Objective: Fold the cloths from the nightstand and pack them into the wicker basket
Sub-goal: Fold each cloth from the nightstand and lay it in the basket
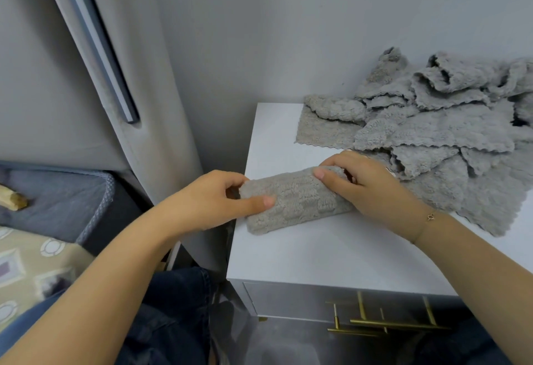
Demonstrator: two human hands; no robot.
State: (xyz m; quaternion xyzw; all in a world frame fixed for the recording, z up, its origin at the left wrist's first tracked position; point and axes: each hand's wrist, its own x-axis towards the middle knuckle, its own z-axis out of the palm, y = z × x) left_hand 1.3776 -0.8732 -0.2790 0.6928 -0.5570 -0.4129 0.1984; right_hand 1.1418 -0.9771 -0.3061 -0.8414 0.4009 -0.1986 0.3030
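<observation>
The folded cloth (297, 198) is a pale grey-beige fleecy piece, gathered into a long, thick bundle with a faint checked pile, lying slantwise across the near left part of the nightstand (331, 252). Its left end sticks slightly past the stand's left edge.

The left hand (213, 200) pinches that left end: the thumb lies flat along the front of the bundle, and the fingers curl over the end from behind. The right hand (366, 182) holds the opposite end, thumb pressed on the top of the bundle and fingers bent down over its far side; the fingertips are hidden in the fabric. A thin bracelet (429, 217) sits on the right wrist.

Just behind and to the right of the right hand, touching or nearly touching it, lies the heap of unfolded cloths (438, 122), the same fleecy grey with wavy edges, crumpled over one another and spread toward the wall (288, 32); one flat cloth reaches past the right wrist toward the stand's front.

Below the grip, the stand's front shows a drawer with brass bar handles (383, 321). Left of the left hand hangs a grey curtain (138, 76), and farther left lies a bed with a patterned cover (31, 266).
</observation>
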